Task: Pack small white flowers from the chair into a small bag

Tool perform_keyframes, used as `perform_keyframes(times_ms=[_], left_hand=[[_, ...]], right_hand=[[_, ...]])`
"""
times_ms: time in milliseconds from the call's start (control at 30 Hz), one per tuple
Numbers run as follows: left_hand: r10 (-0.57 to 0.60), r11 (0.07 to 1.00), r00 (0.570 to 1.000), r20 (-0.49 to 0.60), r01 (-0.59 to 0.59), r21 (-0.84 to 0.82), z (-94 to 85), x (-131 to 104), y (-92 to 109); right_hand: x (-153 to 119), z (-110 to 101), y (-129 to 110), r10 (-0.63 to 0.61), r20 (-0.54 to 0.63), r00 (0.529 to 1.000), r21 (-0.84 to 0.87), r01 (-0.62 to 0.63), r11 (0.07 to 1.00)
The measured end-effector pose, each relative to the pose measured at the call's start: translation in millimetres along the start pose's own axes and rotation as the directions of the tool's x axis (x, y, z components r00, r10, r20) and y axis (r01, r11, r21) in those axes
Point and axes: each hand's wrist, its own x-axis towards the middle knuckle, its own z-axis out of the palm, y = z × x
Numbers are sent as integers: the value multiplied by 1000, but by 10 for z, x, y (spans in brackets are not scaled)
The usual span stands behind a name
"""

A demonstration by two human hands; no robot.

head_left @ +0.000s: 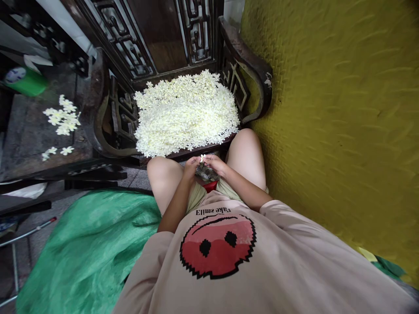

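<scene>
Between my knees, both hands meet at a small white flower (202, 158). My left hand (192, 166) has its fingers closed at the flower's left side. From the right, my right hand (214, 164) pinches at the same flower. Just beyond them, a broad heap of white flowers (186, 115) covers the seat of a dark carved wooden chair (163, 39). Under my hands, partly hidden, is something grey and speckled (207, 173).
On the dark side table (26, 135) at left lie loose white flowers (63, 117) and a green container (26, 81). Green sheeting (98, 248) spreads at lower left, near a metal frame (15, 261). A yellow textured surface (334, 109) rises along the right.
</scene>
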Motion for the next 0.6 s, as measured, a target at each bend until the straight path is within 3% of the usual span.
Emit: perform_keyframes(times_ms=[167,400,600], left_hand=[[58,998,998,-13,-59,-32,-39,-14,57],[227,973,966,-125,-218,79,-4,-62,39],[319,931,925,-209,-265,250,10,-150,56]], right_hand=[[-6,-15,-33,-80,120,990,10,80,997],[7,-11,22,-214,-28,976,-20,214,977],[-7,10,15,-216,-11,976,-32,215,976]])
